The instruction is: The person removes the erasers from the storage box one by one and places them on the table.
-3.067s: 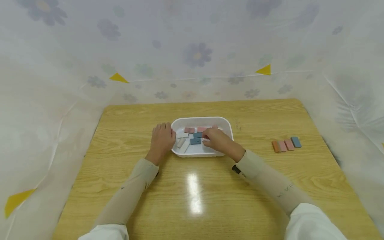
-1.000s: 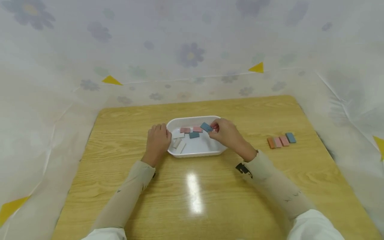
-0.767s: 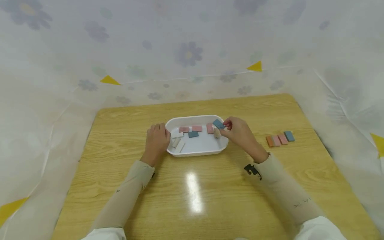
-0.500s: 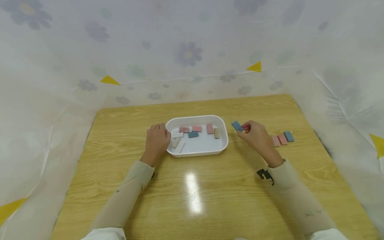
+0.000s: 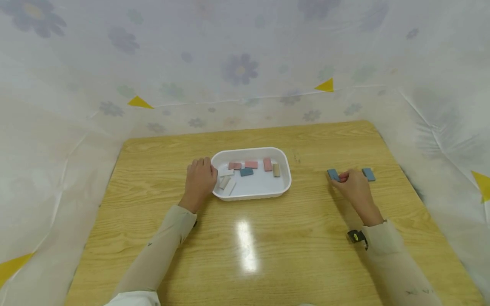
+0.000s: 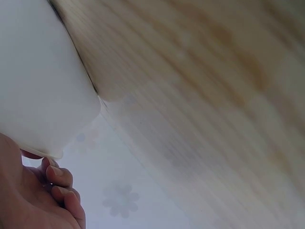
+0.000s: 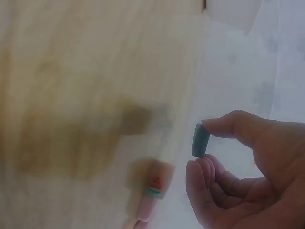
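Head view: hands (image 5: 200, 180) (image 5: 355, 187) grip rounded tray (image 5: 264, 188), rectangular block (image 5: 332, 174).

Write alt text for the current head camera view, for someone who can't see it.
A person's right hand pinches a blue block over a wooden table, while the left hand grips the left end of a white tray holding small pink, white, tan and blue blocks. Another blue block lies on the table to that hand's right.
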The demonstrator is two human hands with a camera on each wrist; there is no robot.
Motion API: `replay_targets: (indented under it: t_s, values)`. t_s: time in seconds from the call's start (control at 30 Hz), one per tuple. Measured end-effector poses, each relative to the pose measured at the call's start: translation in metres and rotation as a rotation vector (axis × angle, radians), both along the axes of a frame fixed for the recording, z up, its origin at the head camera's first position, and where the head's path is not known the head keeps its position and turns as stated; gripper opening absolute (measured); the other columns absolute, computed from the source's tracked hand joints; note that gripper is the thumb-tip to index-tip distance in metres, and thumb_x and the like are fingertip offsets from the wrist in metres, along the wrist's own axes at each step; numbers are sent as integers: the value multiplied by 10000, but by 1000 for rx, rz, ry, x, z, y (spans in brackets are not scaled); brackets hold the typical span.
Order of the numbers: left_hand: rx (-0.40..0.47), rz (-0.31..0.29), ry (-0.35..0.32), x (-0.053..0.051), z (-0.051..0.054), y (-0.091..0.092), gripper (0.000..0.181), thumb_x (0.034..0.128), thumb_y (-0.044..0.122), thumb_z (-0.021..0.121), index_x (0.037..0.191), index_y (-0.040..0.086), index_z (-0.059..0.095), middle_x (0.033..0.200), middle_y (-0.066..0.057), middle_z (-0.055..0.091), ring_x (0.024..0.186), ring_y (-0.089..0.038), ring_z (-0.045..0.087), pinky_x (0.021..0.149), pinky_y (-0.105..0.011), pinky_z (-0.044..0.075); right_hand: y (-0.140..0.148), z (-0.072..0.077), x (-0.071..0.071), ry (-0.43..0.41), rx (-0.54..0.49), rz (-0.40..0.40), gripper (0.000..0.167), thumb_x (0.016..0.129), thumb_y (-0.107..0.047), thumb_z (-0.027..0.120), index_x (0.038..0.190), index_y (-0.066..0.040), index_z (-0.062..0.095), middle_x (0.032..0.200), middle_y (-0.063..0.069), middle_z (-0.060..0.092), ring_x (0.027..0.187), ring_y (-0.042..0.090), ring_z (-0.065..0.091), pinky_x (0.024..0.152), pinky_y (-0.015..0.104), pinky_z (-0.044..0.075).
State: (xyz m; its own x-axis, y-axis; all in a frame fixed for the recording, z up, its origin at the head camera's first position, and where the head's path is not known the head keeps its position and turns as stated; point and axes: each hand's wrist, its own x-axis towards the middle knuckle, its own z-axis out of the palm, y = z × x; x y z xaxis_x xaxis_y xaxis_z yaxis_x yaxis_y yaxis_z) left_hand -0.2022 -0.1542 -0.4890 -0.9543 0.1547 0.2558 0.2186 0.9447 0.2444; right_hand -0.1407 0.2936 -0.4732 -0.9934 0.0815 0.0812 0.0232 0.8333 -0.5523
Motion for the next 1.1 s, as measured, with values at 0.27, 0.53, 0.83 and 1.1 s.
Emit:
replay_targets:
  t_s: [0.27,0.53,0.83,1.1]
  values:
    - [3,1,-17,-1,-4,0,208,910,226,428,913,31,501,810,-98,496,788,-279,447,709,-397,352,5,-13,1,-25,-16,-40,316,801,-112,648,967,157,642,916,290,633,676,294,616,568,396,499]
    - [4,6,-6,-1,-1,1,197,912,213,431,913,30,503,802,-98,498,768,-275,441,705,-398,357,3,-12,-1,-6,45,-22,279,799,-105,631,899,154,657,852,291,629,704,311,557,620,422,461]
    - [-5,16,-34,-2,-1,1,201,917,224,435,930,35,503,809,-87,494,756,-261,421,695,-382,350,-3,-12,0,-106,34,10,338,788,-27,506,633,-127,223,565,-41,183,465,108,206,424,242,206]
    - [-5,17,-23,-2,-2,1,185,915,214,442,922,39,502,805,-84,493,750,-257,417,693,-380,349,-2,-6,0,-106,68,78,353,811,-28,510,602,-118,240,557,-38,186,477,120,189,452,267,217]
